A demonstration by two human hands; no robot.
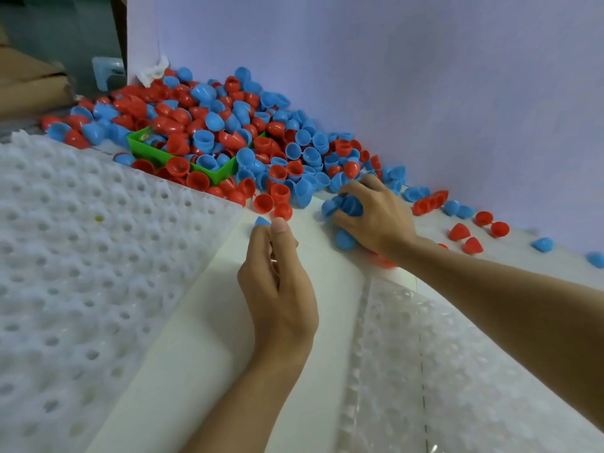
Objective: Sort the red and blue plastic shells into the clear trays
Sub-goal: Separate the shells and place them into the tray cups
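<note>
A big heap of red and blue plastic shells lies against the back wall. My left hand pinches one blue shell between thumb and fingertips, just below the heap's front edge. My right hand curls round a stack of blue shells at the heap's right edge, and another blue shell lies under its palm. A clear dimpled tray covers the left side. A second clear tray lies at the lower right under my right forearm.
A green bin sits half buried in the heap. Loose red shells and blue shells are scattered along the wall to the right. A white board runs between the two trays. Cardboard stands at the far left.
</note>
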